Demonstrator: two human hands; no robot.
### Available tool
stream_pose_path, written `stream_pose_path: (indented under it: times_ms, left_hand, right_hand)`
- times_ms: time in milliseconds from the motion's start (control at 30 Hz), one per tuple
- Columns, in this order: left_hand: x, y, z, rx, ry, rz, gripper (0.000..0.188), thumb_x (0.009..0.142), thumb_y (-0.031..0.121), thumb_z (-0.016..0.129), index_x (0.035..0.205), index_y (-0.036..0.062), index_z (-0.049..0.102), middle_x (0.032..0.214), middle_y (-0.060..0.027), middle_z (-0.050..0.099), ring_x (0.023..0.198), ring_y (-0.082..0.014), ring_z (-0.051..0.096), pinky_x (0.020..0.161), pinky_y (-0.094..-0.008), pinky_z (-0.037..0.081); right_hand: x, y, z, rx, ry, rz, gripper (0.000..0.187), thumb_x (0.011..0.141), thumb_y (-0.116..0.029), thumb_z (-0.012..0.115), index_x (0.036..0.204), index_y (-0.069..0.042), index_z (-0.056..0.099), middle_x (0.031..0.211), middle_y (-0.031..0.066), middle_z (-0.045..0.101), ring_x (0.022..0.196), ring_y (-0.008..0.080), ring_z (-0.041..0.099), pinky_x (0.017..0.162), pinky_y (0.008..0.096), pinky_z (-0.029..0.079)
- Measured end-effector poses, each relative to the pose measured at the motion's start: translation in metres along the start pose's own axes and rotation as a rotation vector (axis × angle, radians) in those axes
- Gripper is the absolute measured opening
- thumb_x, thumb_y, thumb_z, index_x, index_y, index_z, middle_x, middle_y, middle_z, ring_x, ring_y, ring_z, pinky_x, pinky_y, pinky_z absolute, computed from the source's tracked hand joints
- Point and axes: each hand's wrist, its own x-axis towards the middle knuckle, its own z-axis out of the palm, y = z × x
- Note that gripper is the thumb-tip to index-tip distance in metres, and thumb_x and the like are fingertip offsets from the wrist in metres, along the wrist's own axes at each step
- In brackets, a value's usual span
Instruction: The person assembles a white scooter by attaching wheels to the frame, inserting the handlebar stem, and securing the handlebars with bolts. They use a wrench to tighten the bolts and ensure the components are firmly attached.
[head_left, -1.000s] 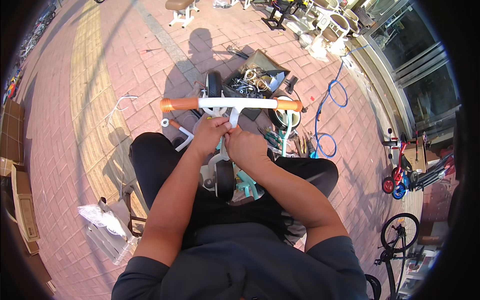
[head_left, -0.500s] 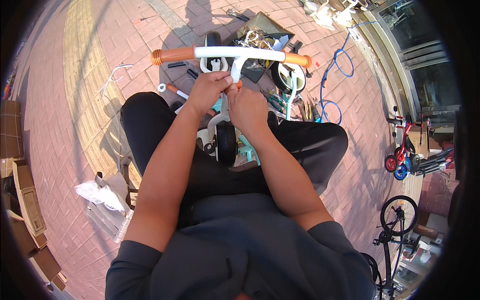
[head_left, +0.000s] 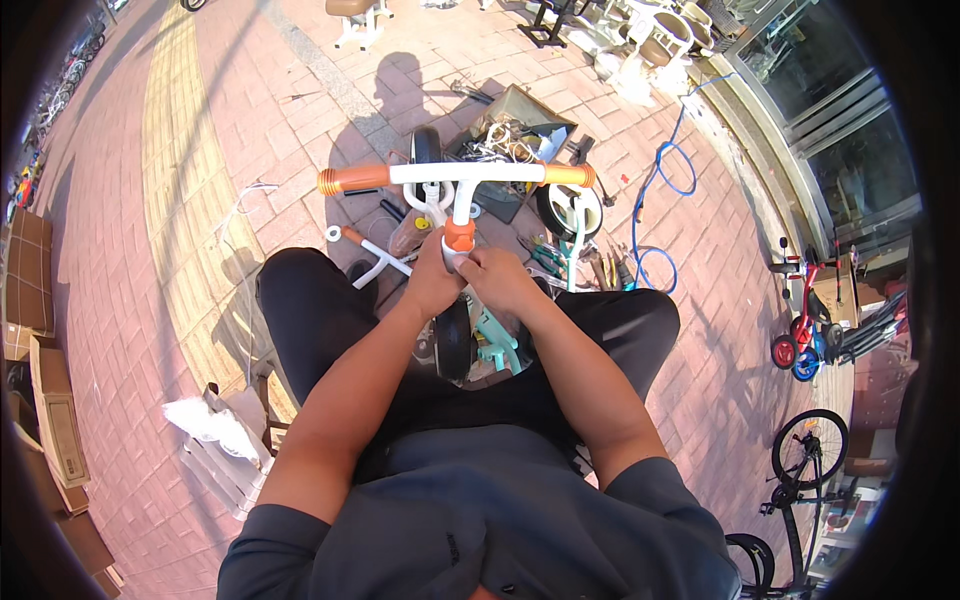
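A white handlebar point(head_left: 470, 173) with orange grips stands upright between my knees, and its stem runs down into an orange collar point(head_left: 459, 236). Just below the collar, my left hand point(head_left: 436, 283) is closed round the white head tube point(head_left: 455, 254) of a child's bike. My right hand point(head_left: 500, 282) presses its thumb and bent fingers against the same tube from the right; anything small in the pinch is hidden. Under my hands a black-tyred wheel point(head_left: 454, 338) shows between my legs, beside mint-green frame parts point(head_left: 493, 335).
Beyond the handlebar sits an open toolbox point(head_left: 512, 112) full of loose parts. Pliers and other hand tools point(head_left: 604, 268) lie to the right, near a wheel point(head_left: 568, 212) and a blue hose point(head_left: 641, 220). Cartons point(head_left: 55, 420) line the left; a bicycle point(head_left: 797, 480) stands right.
The handlebar now appears lower in view, and the orange collar is exposed. Both hands have moved from the stem above the collar to the tube below it.
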Motion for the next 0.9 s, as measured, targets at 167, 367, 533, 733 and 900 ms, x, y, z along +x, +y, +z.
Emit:
stream_pose_path:
  times_ms: [167,367,533,733,900]
  left_hand:
    - [-0.006,0.011,0.022,0.284,0.153,-0.312,0.077,0.078,0.022,0.081,0.144,0.0044,0.044,0.128,-0.0202,0.065,0.120,-0.0379,0.063,0.102,-0.0443,0.048]
    - [0.013,0.039,-0.005,0.200,0.365,-0.118,0.059,0.074,0.016,0.074,0.129,0.0031,0.059,0.112,-0.0189,0.072,0.101,-0.0360,0.070,0.089,-0.0426,0.054]
    - [0.035,0.092,-0.063,-0.053,0.478,-0.108,0.032,0.074,0.006,0.071,0.104,-0.0049,0.067,0.086,-0.0088,0.071,0.072,-0.0163,0.066,0.067,-0.0302,0.052]
    - [0.023,0.190,-0.110,-0.143,0.339,0.058,0.022,0.077,0.005,0.064,0.095,-0.0065,0.066,0.077,-0.0128,0.069,0.063,-0.0184,0.066,0.060,-0.0308,0.053]
    - [0.000,0.260,-0.157,-0.084,0.146,0.154,0.042,0.071,0.016,0.065,0.106,-0.0071,0.062,0.079,-0.0150,0.068,0.061,-0.0192,0.064,0.058,-0.0304,0.056]
  right_hand:
    - [-0.009,0.023,0.005,0.074,0.004,0.095,0.042,0.097,-0.036,0.061,0.089,0.004,0.068,0.083,0.0255,0.069,0.084,0.0437,0.068,0.077,0.0512,0.052]
    - [-0.019,0.060,0.002,0.017,-0.013,0.193,0.045,0.094,-0.041,0.064,0.089,0.003,0.071,0.087,0.0248,0.070,0.086,0.0433,0.069,0.076,0.0503,0.053]
    - [-0.009,0.067,0.007,0.107,0.028,0.178,0.042,0.092,-0.041,0.067,0.093,0.001,0.071,0.091,0.0243,0.071,0.088,0.0421,0.069,0.077,0.0496,0.053]
    - [0.007,0.048,0.002,0.242,0.374,0.106,0.033,0.089,-0.030,0.072,0.101,0.000,0.067,0.086,0.0202,0.071,0.085,0.0397,0.070,0.076,0.0486,0.054]
    - [0.014,0.017,-0.036,0.213,0.597,-0.030,0.048,0.084,-0.020,0.077,0.124,-0.002,0.058,0.107,0.0214,0.067,0.097,0.0382,0.068,0.086,0.0465,0.053]
